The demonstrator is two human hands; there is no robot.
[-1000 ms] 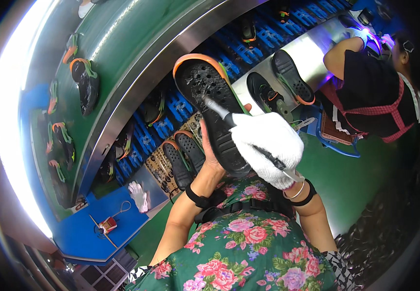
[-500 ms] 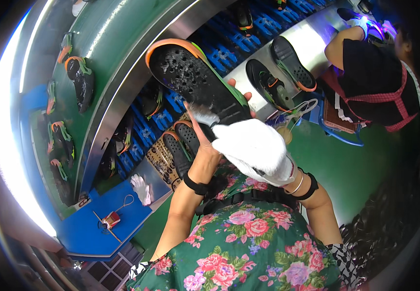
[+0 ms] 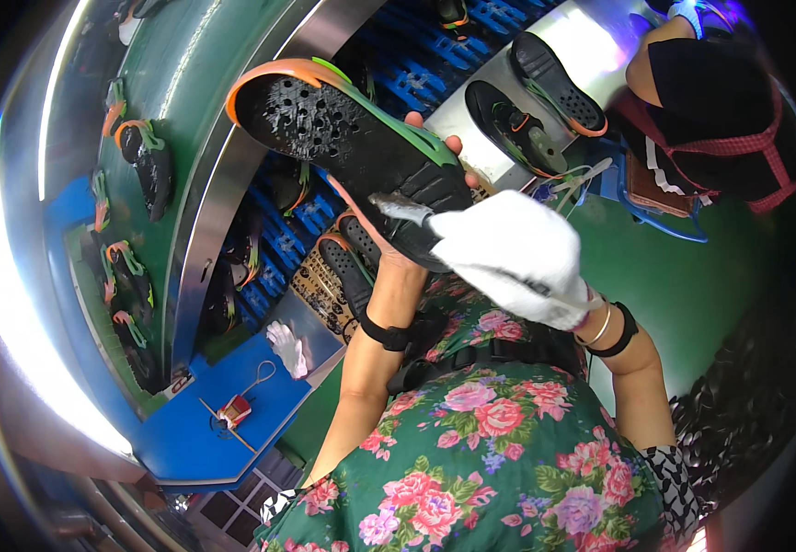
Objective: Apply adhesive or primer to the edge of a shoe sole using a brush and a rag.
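A black shoe sole (image 3: 375, 152) with holes, an orange toe rim and a green side strip is held up in front of me. Wet, shiny streaks cover its holed toe area. Bare, my left hand (image 3: 390, 253) grips the sole from beneath, thumb along the near edge and fingertips showing over the far edge. In a white glove, my right hand (image 3: 513, 250) is closed on a brush (image 3: 401, 210); its handle is mostly hidden by the glove. The pale bristles lie against the ridged part of the sole, near the heel end.
Left, a green conveyor belt (image 3: 200, 78) carries several shoes (image 3: 149, 166) behind a metal rail. Blue racks (image 3: 278, 235) run below it. A blue table (image 3: 182, 437) bears a white glove (image 3: 287, 350) and a red container (image 3: 233, 409). Two shoes (image 3: 513, 129) lie near a co-worker (image 3: 715, 97).
The sole has moved left, its toe end most. My gloved hand has shifted right and slightly down, and the brush now touches the sole closer to the heel. The whole view has shifted slightly.
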